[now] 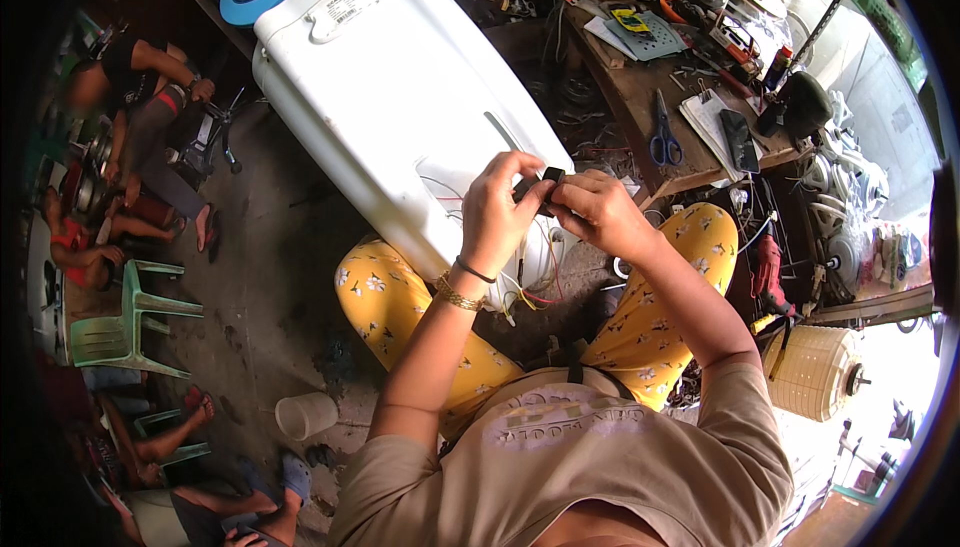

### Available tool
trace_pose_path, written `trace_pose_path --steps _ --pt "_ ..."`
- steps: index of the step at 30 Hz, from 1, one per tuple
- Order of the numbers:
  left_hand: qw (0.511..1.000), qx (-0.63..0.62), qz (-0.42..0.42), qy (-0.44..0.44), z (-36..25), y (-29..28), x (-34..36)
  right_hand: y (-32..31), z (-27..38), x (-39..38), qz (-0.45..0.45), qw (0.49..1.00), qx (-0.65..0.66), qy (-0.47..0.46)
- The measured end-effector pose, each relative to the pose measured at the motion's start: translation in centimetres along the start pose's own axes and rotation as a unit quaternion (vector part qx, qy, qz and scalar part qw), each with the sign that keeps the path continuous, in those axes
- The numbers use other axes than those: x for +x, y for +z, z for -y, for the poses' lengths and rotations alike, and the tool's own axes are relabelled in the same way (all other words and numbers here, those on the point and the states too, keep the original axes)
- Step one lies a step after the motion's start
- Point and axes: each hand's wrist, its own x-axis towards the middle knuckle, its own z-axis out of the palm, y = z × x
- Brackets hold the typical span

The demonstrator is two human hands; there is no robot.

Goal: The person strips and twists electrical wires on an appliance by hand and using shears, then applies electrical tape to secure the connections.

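My left hand (497, 209) and my right hand (592, 209) meet over my lap, both pinching a small black part (540, 185) between their fingertips. Thin red, yellow and white wires (532, 287) hang below the hands, near the open lower end of a white washing machine (400, 97) lying tilted on its side in front of me. A gold bracelet and a dark band circle my left wrist. I sit with knees apart in yellow flowered trousers (385, 297).
A cluttered wooden workbench (640, 97) at the right holds blue-handled scissors (664, 137), a phone, papers and tools. A red power drill (768, 272) and a cream drum (815, 372) lie at the right. Other people sit at the left by green plastic chairs (125, 322). A white cup (305, 414) rests on the concrete floor.
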Motion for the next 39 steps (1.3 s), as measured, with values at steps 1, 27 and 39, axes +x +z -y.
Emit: trace_pose_path --steps 1,27,39 --pt "0.996 0.05 -0.025 0.067 0.0 0.1 0.0 -0.1 -0.1 0.1 0.004 1.0 0.005 0.001" --pt "0.959 -0.265 0.022 -0.096 5.9 2.2 1.0 2.7 -1.3 -0.3 0.065 0.957 0.123 0.255" --pt "0.989 0.005 -0.03 -0.141 7.3 4.3 4.7 3.2 -2.5 1.2 0.065 0.976 0.049 0.204"
